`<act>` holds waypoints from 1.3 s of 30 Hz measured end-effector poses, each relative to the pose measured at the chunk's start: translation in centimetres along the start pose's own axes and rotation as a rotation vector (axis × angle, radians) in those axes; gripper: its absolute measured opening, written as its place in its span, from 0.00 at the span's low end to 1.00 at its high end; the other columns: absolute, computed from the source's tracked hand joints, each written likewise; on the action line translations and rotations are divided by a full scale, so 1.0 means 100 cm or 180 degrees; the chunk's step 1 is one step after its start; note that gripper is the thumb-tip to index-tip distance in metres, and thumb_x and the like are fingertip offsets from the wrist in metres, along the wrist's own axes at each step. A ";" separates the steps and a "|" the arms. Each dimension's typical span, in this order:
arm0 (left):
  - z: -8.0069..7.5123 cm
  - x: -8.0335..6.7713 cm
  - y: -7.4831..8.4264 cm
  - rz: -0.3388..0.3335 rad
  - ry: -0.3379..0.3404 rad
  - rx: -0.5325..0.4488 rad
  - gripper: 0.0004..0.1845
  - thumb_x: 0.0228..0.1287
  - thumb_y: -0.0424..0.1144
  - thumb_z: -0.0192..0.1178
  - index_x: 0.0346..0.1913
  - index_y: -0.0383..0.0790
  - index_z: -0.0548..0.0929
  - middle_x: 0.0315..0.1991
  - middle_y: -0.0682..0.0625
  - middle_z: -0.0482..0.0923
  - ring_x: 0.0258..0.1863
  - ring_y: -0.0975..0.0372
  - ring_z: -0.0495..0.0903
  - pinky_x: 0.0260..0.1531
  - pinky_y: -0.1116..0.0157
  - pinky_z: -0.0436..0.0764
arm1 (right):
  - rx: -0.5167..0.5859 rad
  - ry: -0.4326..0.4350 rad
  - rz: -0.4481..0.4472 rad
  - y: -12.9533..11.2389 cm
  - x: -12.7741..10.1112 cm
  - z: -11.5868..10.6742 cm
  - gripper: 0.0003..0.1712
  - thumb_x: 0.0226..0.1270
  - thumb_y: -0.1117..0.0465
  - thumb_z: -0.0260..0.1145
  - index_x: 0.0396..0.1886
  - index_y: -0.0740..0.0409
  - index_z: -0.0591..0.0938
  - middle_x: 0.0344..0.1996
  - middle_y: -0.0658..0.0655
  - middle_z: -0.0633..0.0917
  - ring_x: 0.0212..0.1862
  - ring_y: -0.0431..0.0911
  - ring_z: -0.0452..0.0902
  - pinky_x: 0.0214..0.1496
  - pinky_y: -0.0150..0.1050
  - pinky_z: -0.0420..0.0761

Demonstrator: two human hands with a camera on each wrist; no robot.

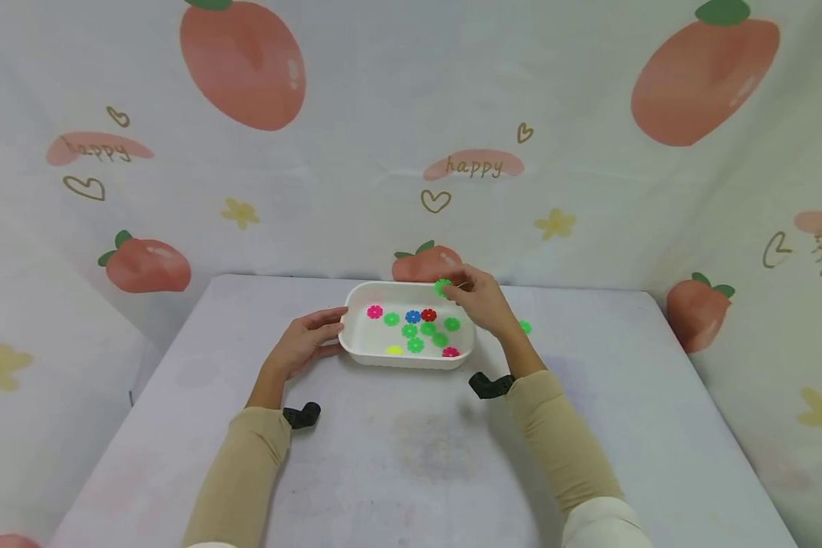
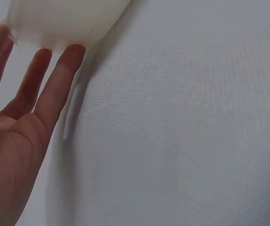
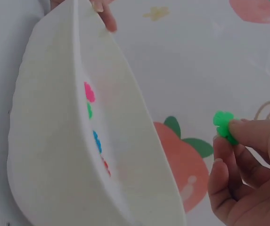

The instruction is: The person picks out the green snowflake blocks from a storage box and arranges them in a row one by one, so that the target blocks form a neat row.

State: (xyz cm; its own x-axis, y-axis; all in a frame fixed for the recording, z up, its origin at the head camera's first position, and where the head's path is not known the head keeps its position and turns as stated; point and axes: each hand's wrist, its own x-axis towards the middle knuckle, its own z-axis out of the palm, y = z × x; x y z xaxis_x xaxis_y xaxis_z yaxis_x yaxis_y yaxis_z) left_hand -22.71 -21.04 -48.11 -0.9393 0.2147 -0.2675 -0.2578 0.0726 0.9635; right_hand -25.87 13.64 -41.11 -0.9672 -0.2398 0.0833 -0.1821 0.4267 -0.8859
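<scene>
A white rectangular tray (image 1: 356, 348) sits mid-table and holds several flower-shaped plastic pieces in green, pink, blue, red and yellow. My right hand (image 1: 481, 299) pinches a green flower piece (image 1: 442, 288) above the tray's far right corner; the right wrist view shows the same green piece (image 3: 224, 125) between thumb and fingers beside the tray wall (image 3: 54, 155). My left hand (image 1: 308, 341) rests against the tray's left end, its straight fingers (image 2: 59, 80) touching the tray's outer wall (image 2: 64, 21). Another green piece (image 1: 524, 327) lies on the table behind my right wrist.
The table (image 1: 411, 457) is covered by a pale cloth. A backdrop printed with peaches and "happy" hangs behind and at both sides. Black wrist camera mounts (image 1: 301, 415) (image 1: 489, 385) sit under my forearms.
</scene>
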 end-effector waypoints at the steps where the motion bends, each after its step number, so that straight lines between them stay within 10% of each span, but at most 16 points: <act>1: 0.000 0.000 0.000 0.0000 0.0005 -0.0004 0.26 0.65 0.42 0.61 0.66 0.48 0.71 0.67 0.47 0.67 0.63 0.53 0.72 0.54 0.56 0.81 | 0.0017 0.0021 0.0001 0.002 -0.001 -0.002 0.16 0.66 0.52 0.64 0.50 0.51 0.79 0.41 0.56 0.81 0.43 0.51 0.81 0.47 0.44 0.83; 15: -0.001 0.000 0.002 0.0026 -0.0032 -0.0029 0.29 0.62 0.45 0.64 0.66 0.49 0.72 0.67 0.47 0.67 0.62 0.53 0.73 0.55 0.56 0.81 | -0.0027 0.0318 0.0186 0.036 -0.019 -0.032 0.16 0.67 0.55 0.63 0.53 0.52 0.79 0.44 0.58 0.81 0.48 0.61 0.79 0.51 0.55 0.83; 39: 0.000 -0.001 0.001 0.0031 -0.0033 -0.0067 0.30 0.60 0.45 0.65 0.65 0.48 0.72 0.66 0.47 0.68 0.60 0.56 0.74 0.55 0.56 0.81 | -0.0410 0.0707 0.0656 0.095 -0.053 -0.081 0.19 0.70 0.50 0.60 0.53 0.55 0.80 0.44 0.57 0.81 0.41 0.44 0.80 0.36 0.29 0.79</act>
State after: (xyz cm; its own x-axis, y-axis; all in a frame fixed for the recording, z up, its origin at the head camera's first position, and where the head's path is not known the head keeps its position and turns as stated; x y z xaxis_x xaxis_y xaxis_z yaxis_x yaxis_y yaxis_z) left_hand -22.67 -21.03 -47.95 -0.9394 0.2254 -0.2582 -0.2535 0.0500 0.9660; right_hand -23.87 25.98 -46.25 -0.9984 0.0530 0.0184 0.0143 0.5567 -0.8306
